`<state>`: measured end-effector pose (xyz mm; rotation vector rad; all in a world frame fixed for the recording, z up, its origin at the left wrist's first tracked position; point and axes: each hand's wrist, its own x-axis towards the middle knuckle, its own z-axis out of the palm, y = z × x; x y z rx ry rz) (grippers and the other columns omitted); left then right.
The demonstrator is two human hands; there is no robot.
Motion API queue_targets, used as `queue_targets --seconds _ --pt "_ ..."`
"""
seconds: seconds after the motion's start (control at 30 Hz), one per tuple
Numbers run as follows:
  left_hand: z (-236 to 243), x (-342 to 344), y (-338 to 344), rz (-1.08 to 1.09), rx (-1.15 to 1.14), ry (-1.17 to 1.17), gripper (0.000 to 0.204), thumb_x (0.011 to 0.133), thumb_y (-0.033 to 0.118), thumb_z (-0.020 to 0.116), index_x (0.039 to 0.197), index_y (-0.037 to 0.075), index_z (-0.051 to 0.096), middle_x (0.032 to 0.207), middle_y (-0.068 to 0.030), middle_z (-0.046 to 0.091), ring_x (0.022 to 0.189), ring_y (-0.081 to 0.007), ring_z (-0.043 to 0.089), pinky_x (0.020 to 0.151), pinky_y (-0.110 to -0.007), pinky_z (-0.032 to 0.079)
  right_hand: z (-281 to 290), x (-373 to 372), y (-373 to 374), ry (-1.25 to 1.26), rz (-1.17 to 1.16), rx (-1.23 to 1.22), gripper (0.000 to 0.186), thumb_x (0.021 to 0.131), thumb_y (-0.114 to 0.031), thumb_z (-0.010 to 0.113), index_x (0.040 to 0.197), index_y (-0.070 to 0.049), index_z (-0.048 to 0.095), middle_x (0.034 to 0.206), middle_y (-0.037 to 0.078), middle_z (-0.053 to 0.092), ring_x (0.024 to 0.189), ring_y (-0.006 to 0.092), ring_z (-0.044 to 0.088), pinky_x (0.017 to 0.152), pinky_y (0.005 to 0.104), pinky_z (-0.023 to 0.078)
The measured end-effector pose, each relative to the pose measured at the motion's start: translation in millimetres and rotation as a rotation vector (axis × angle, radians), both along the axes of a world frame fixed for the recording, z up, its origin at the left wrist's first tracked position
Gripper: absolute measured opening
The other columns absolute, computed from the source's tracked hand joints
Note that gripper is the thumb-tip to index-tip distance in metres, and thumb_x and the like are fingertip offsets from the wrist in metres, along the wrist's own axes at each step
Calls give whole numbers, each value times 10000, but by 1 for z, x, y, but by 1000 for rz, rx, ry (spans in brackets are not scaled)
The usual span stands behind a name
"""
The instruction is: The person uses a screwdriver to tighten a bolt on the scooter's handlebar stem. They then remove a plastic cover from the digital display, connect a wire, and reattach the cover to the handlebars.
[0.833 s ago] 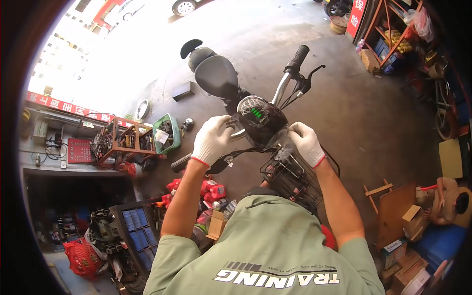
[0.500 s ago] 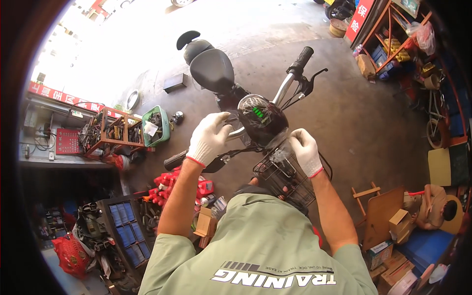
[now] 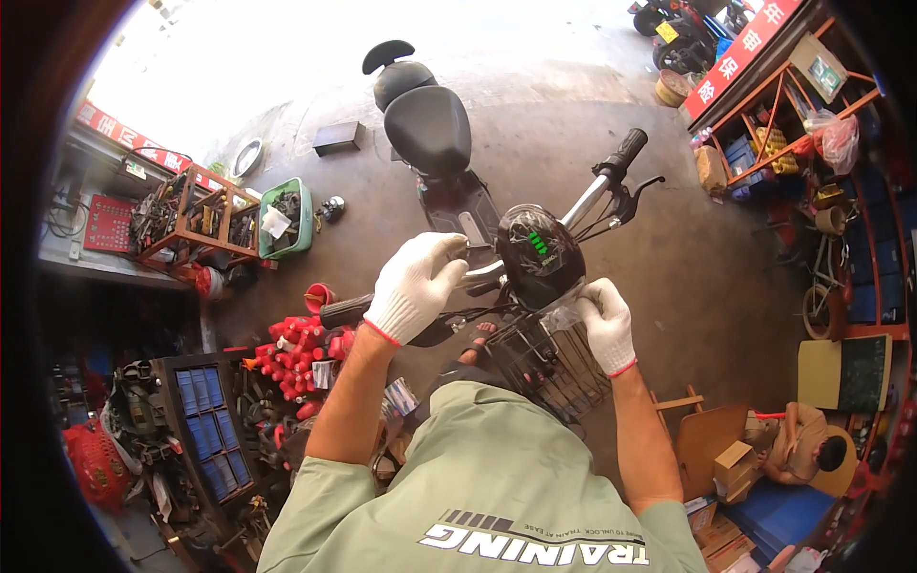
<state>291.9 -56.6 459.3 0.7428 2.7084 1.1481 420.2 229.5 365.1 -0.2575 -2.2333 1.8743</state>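
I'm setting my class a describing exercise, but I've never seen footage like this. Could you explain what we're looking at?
There is no robot here, just a person wearing white gloves. A wide fisheye camera on their head looks down, so straight edges bend near the rim.

The left hand is beside the left side of a two-wheeler's handlebar. The right hand has its fingertips at some clear plastic, below the rounded black housing with green lights. Whether either hand grips anything is hard to tell.

A wire basket sits in front. On the floor beyond is a dark box; a green bin stands further left.
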Motion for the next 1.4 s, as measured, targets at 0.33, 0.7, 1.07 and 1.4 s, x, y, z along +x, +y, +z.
queue_targets --seconds 0.33,0.7,1.07,1.4 --pt "-7 -1 -1 16 52 -45 318 946 99 665 1247 -1 677 1184 -161 701 1070 -275 704 943 -353 549 14 9 -6 50 54 9 153 851 135 636 908 5 580 871 65 539 791 163 546 731 286 468" --pt "-7 -1 5 -8 36 -73 316 950 61 644 1257 -9 670 1184 -160 698 1051 -253 711 909 -344 564 21 14 -12 -50 -192 199 239 887 -74 759 1070 0 623 907 103 611 811 211 615 773 325 532" --pt "-7 1 9 4 60 -89 293 979 71 640 1255 -20 676 1181 -146 724 1092 -214 707 953 -328 550 41 -1 -11 189 -24 389 109 820 -32 757 857 -28 654 846 143 648 790 366 626 726 433 495" --pt "-4 3 9 11 61 -123 308 988 89 636 1273 -23 669 1209 -146 724 1103 -210 701 959 -330 548 20 27 -17 255 -108 408 230 781 -71 807 948 -50 651 896 115 642 811 337 619 761 417 501"
